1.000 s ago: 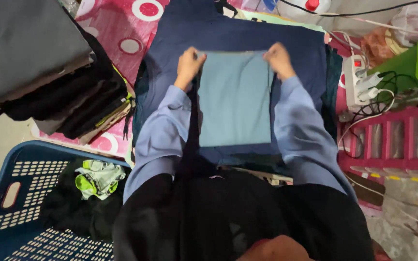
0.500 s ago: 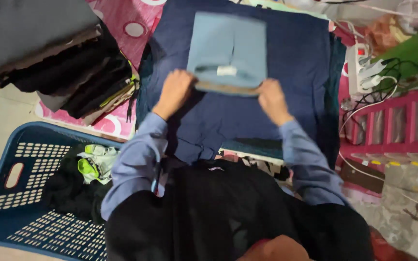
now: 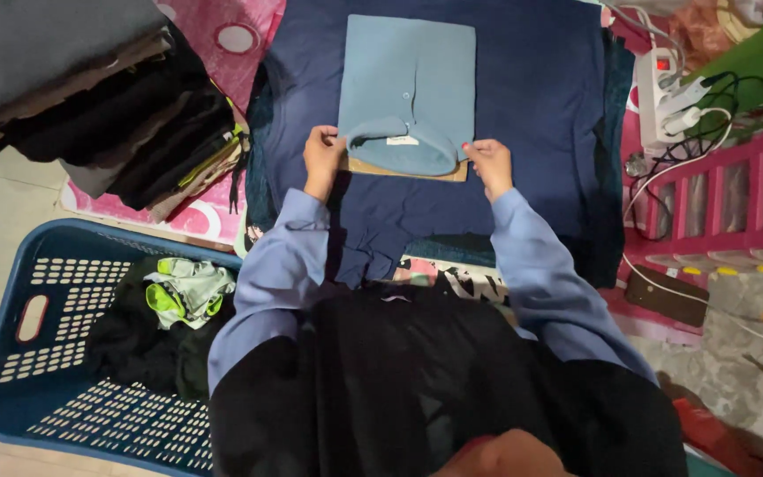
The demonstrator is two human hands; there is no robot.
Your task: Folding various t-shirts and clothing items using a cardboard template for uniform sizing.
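Nearest the camera sat the person's dark lap and pale blue sleeves; to the left of them stood a blue plastic laundry basket (image 3: 19, 389) with perforated walls, holding dark clothes and a crumpled white and lime-green garment (image 3: 189, 291).

Beyond the sleeves, both hands worked at the near edge of a folded light blue cotton shirt (image 3: 408, 84), which lay on a spread dark navy cloth (image 3: 540, 106) and over a thin tan cardboard folding board (image 3: 404, 170) whose near edge peeped out beneath it. The left hand (image 3: 322, 159) pinched the near left corner of the shirt, fingers closed narrowly on fabric and board edge; the right hand (image 3: 487, 163) gripped the near right corner likewise, thumb on top. The collar end, with its small white label, curled over in a soft roll between the two hands.

To do this fold well, in my judgement, both corners wanted to be held level and square to the board; the rolled collar wanted smoothing flat before it was pressed, lest a crease set in crooked.

Farther left, a stack of folded dark and grey clothes (image 3: 90, 97) rested on a pink patterned mat (image 3: 222, 35); farther right, a white power strip (image 3: 660, 88) with tangled cables lay beside a pink plastic drawer unit (image 3: 735, 203).
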